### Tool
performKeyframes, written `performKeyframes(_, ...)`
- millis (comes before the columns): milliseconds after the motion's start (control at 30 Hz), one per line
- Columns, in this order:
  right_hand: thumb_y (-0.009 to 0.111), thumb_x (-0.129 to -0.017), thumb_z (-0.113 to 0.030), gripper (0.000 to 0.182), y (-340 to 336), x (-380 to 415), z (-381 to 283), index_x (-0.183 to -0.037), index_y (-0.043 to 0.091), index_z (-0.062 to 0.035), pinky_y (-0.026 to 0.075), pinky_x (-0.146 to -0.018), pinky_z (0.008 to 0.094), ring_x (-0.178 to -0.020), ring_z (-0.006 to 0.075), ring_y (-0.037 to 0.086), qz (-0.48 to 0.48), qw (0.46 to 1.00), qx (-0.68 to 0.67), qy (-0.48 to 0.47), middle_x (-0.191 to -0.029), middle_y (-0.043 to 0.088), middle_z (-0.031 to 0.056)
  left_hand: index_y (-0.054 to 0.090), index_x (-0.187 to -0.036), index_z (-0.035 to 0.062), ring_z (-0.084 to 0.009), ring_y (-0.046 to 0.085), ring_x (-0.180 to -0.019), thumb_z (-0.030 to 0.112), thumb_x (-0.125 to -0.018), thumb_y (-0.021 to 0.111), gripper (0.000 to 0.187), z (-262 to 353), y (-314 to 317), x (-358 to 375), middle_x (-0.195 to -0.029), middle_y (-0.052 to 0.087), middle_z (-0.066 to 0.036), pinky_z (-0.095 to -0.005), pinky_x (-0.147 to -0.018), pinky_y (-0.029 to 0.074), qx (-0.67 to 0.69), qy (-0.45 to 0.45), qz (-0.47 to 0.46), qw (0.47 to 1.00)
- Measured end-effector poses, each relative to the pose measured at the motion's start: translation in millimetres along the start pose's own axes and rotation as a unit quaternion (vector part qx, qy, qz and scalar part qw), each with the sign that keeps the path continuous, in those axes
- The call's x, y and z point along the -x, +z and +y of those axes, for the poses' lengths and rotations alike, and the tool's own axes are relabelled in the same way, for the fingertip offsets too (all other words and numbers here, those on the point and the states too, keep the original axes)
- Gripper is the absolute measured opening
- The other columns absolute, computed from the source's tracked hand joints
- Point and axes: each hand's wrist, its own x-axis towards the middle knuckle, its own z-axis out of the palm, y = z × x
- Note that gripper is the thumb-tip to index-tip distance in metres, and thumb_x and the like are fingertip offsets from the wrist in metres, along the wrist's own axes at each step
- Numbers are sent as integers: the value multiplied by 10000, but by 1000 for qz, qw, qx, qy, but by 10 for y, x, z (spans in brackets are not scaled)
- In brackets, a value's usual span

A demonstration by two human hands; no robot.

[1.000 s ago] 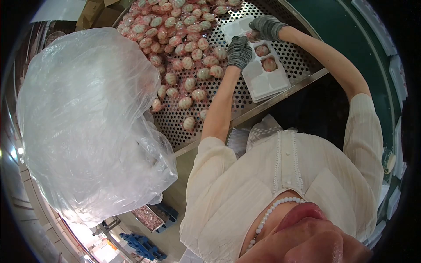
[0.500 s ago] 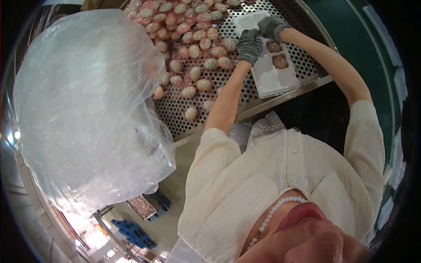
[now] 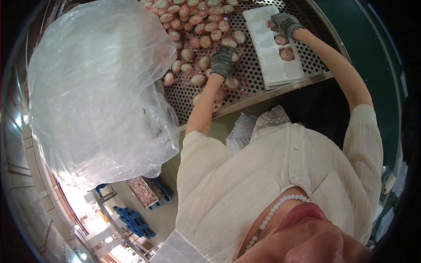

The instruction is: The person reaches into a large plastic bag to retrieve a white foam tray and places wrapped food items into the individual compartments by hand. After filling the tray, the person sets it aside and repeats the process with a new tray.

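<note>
My left hand [image 3: 222,61], in a grey striped knit glove, reaches over egg-shaped pieces in clear wrappers with red print. Its fingers stretch forward onto one wrapped egg-shaped piece [image 3: 229,42]; the fingertips are partly hidden. My right hand [image 3: 286,25], gloved alike, is at the right side of a white plastic tray [image 3: 272,78] with moulded pockets. Its fingers are closed on a wrapped piece [image 3: 272,25] in one pocket, partly covered by the glove. Two more pieces, one brownish [image 3: 280,40] and one pinkish [image 3: 287,54], sit in pockets along the same side.
Many wrapped pieces [image 3: 193,19] lie heaped on the perforated metal table [image 3: 247,87], which has a raised metal rim. A large clear plastic bag [image 3: 101,92] bulges at the left. Below it stand a crate of small pinkish things [image 3: 144,193] and blue pallets [image 3: 133,222] on the floor.
My left hand has left the tray and moved left to the loose wrapped pieces. My right hand stays at the tray, where the far pockets now show more fully.
</note>
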Motion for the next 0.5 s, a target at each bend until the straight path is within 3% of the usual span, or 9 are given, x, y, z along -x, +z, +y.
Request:
performKeyframes(67, 515, -729, -292, 259, -67, 154, -11, -803, 537, -44, 412, -601, 369, -676, 295, 535, 23, 998, -43, 27, -729, 542, 147, 470, -1031, 68, -319, 445, -943, 158, -586, 582, 467, 11, -37, 4, -1097, 411, -183, -393, -793, 371, 27, -22, -40, 999)
performKeyframes(167, 526, -733, -289, 261, -196, 354, -147, -842, 532, -52, 418, -609, 356, -678, 275, 532, 61, 985, -148, 69, -753, 548, 131, 494, -984, 49, -278, 504, -830, 96, -627, 545, 364, -111, -80, 26, -977, 495, -150, -360, -724, 416, 57, -38, -31, 997)
performKeyframes(233, 547, -734, -272, 288, -208, 456, -265, -935, 539, -66, 433, -630, 331, -687, 224, 538, 88, 953, -273, 102, -792, 565, 106, 519, -887, 29, -241, 547, -691, 146, -665, 542, 252, -283, 31, 22, -759, 559, -110, -329, -618, 453, 288, -165, 2, 943)
performKeyframes(267, 585, -713, -245, 351, -309, 468, -384, -1016, 511, -84, 441, -656, 298, -749, 164, 534, 40, 957, -271, 102, -861, 563, 77, 514, -877, 18, -180, 546, -621, 152, -731, 486, 200, -327, 54, 55, -708, 560, -70, -282, -534, 456, 503, -213, 66, 835)
performKeyframes(300, 585, -713, -245, 351, -288, 451, -492, -1016, 511, -84, 441, -656, 298, -749, 164, 534, 40, 956, -271, 102, -861, 563, 77, 514, -877, 18, -180, 546, -621, 152, -731, 486, 200, -333, 49, 27, -708, 560, -70, -282, -534, 456, 503, -213, 66, 835)
performKeyframes(367, 575, -724, -214, 370, -169, 377, -679, -1054, 483, -74, 455, -668, 275, -720, 137, 530, 118, 942, -314, 2, -869, 545, 61, 502, -894, 23, -151, 540, -637, 173, -778, 453, 196, -341, -21, -127, -741, 564, -45, -267, -519, 455, 720, -288, -19, 631)
performKeyframes(400, 587, -715, -228, 416, -121, 331, -732, -1082, 457, -80, 451, -683, 283, -756, 140, 524, 101, 928, -357, -19, -918, 529, 62, 530, -843, 65, -165, 521, -551, 309, -773, 500, 256, -16, -302, -123, -685, 554, -74, -258, -485, 436, 736, -277, 30, 616)
performKeyframes(433, 599, -706, -242, 464, -74, 283, -779, -1109, 432, -86, 448, -698, 292, -792, 143, 517, 84, 912, -400, -39, -967, 514, 63, 530, -843, 65, -165, 521, -551, 309, -773, 500, 256, 112, -342, -220, -685, 554, -74, -258, -485, 436, 736, -272, 30, 619)
performKeyframes(500, 619, -679, -333, 566, -217, 322, -966, -1126, 403, -60, 414, -765, 305, -880, 173, 496, 112, 946, -289, -90, -1031, 486, 71, 470, -939, 42, -160, 552, -612, 337, -793, 456, 329, 351, -379, -403, -746, 562, -69, -242, -473, 459, 897, -160, 57, 408)
